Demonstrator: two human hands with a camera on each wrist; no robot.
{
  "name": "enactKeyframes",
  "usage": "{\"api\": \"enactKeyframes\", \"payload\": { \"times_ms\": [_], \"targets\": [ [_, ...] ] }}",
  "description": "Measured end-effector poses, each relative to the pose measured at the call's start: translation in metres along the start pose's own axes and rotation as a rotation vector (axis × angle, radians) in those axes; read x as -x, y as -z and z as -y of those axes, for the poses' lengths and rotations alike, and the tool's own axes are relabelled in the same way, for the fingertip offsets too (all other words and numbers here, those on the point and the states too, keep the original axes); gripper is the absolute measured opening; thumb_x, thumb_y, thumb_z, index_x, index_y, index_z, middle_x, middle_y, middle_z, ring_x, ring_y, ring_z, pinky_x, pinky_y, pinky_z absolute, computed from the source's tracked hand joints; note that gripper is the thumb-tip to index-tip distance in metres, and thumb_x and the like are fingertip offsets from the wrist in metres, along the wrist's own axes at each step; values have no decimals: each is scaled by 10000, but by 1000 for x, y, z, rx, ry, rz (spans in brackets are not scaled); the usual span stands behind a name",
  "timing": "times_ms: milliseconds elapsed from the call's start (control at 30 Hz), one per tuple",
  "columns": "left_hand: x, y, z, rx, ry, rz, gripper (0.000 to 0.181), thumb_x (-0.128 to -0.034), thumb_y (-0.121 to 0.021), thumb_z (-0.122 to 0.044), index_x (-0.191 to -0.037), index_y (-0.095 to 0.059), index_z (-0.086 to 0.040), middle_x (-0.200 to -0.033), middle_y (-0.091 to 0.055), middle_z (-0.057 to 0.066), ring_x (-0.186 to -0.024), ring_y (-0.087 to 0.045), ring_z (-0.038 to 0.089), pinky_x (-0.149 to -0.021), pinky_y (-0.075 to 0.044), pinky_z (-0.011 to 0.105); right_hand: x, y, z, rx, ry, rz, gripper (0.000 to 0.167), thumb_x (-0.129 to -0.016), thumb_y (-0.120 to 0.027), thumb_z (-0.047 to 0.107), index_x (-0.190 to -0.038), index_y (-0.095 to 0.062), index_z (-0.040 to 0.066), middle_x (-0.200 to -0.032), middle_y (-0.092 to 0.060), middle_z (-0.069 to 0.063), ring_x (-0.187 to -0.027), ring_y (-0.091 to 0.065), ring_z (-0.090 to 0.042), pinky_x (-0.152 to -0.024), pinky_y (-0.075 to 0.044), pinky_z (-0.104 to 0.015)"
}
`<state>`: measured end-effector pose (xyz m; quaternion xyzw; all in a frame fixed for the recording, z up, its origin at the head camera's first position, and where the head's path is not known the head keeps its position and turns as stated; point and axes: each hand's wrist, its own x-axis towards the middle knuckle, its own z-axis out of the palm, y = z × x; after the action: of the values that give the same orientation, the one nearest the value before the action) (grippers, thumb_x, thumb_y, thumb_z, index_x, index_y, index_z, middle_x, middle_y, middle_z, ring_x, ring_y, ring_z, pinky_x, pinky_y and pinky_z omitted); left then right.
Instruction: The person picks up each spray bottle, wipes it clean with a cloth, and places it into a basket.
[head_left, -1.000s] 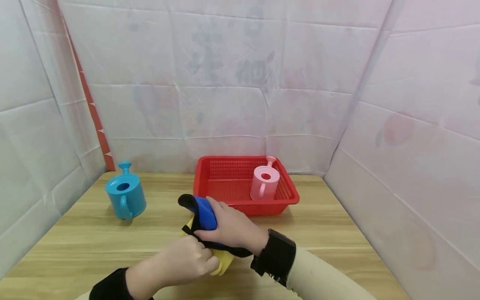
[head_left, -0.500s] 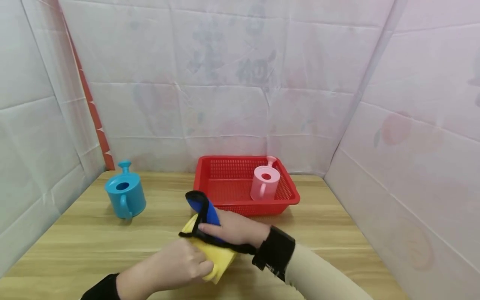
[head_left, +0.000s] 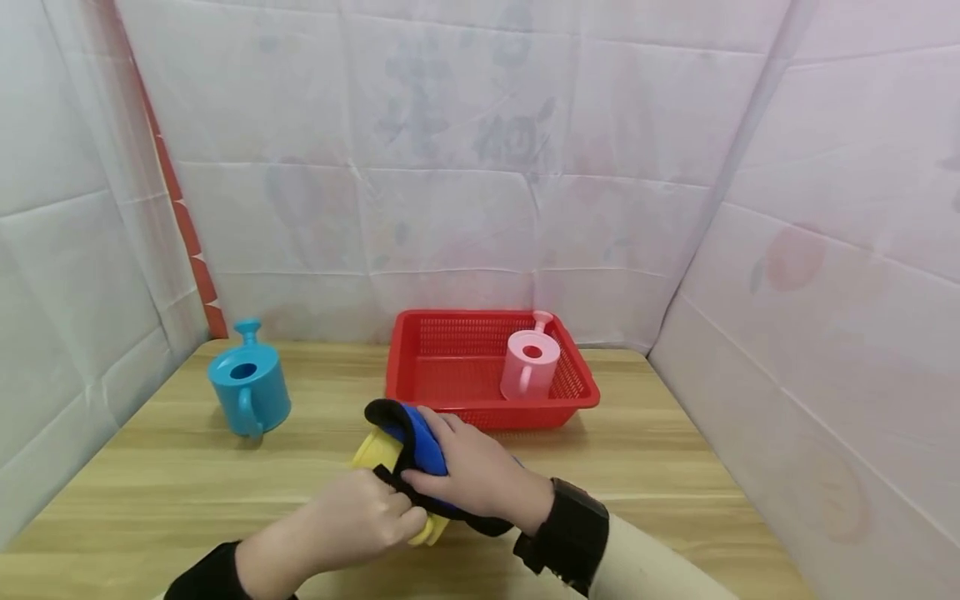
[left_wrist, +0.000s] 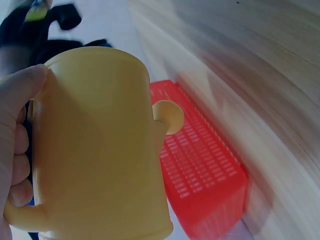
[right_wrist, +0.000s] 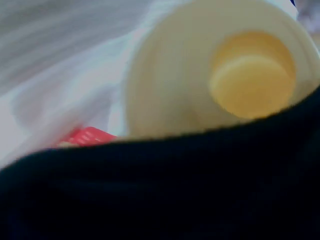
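My left hand (head_left: 356, 518) grips the handle of a yellow watering can (head_left: 377, 450), its fingers curled round it; the left wrist view shows the can's side (left_wrist: 100, 145) and its spout end (left_wrist: 169, 117). My right hand (head_left: 476, 468) holds a blue cloth with black edging (head_left: 426, 446) against the can, thumb on the near side. The cloth covers much of the can in the head view. In the right wrist view the can's round opening (right_wrist: 252, 75) shows above the black edge of something dark (right_wrist: 165, 185).
A red basket (head_left: 450, 406) stands behind the hands, with a pink watering can (head_left: 529, 367) in its right part. On the left of the wooden table (head_left: 150, 492) stands a blue watering can (head_left: 251, 392). Pale sheets hang at the back and sides.
The yellow can has turned and shifted in my left hand's grip. My right hand and the cloth moved left and up, then back a little right and down over the can.
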<state>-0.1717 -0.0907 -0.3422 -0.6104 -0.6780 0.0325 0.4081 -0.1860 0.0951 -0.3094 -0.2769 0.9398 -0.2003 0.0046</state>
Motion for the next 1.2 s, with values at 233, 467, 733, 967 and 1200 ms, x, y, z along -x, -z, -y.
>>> {"api": "enactKeyframes", "payload": {
  "times_ms": [233,467,733,967,1200],
  "targets": [
    [-8,-4,-5,20,3,-8,376,-977,-251,-114,-658,-443,-171,-501,-346,-93,-399,-314,44,-433,-108,175,-30,3,11,-91,-19,41,800,-788,-595,614,-1398,-332,168,-1111,-538,2,-930,-544,-132,-714,-478,-271],
    [1,-10,-6,33,74,-70,369,-977,-266,-197,-662,-458,-183,-509,-402,-113,-406,-380,22,-411,-169,134,-20,2,6,11,53,81,723,-837,-563,567,-1444,-310,267,-1246,-508,-11,-1020,-539,-152,-809,-480,-324],
    [10,-3,6,44,483,-238,390,-976,-425,-410,-679,-525,-177,-545,-444,-131,-449,-385,-5,-398,-287,132,4,-5,-13,-97,306,-307,582,-852,-674,200,-1387,-446,229,-1438,-376,-2,-1308,-357,-242,-972,-383,-476],
    [-8,23,10,467,1258,-593,196,-813,-716,-81,-671,-581,-71,-537,-431,-38,-467,-418,82,-419,-384,192,13,-36,-13,-1088,234,-666,340,-983,-448,120,-1302,-408,9,-1212,-527,-102,-1098,-534,-203,-926,-432,-342],
    [-23,21,12,862,1440,-1105,365,-948,-546,-151,-648,-423,18,-493,-337,40,-392,-306,164,-369,-240,275,8,-38,5,-1861,29,-496,430,-985,-291,490,-1168,-458,138,-1132,-575,-9,-1065,-544,-148,-948,-398,-305]
  ]
}}
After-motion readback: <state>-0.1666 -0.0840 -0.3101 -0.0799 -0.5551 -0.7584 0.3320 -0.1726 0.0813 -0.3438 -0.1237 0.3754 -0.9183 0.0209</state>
